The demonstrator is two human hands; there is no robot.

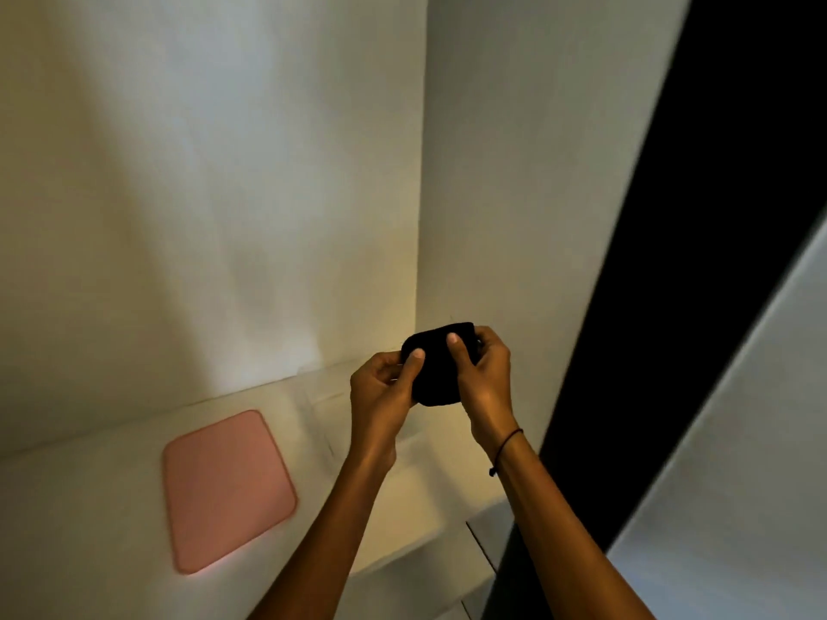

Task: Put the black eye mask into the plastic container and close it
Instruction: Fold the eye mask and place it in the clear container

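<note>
Both my hands hold the black eye mask (436,373) up in the air above the white table, folded into a small bundle. My left hand (380,391) grips its left side with the thumb pressed on the front. My right hand (485,373) grips its right side, thumb on top, a thin black cord around the wrist. A pink flat square piece (226,490) with rounded corners lies on the table at the lower left; it looks like a lid. A faint clear container outline (326,422) seems to sit just behind my left forearm, too pale to tell for certain.
The white table (89,530) meets white walls (223,172) behind and to the right, forming a corner. A dark vertical gap (671,306) and a pale panel (738,485) stand at the right. The table's right edge drops off near my right forearm.
</note>
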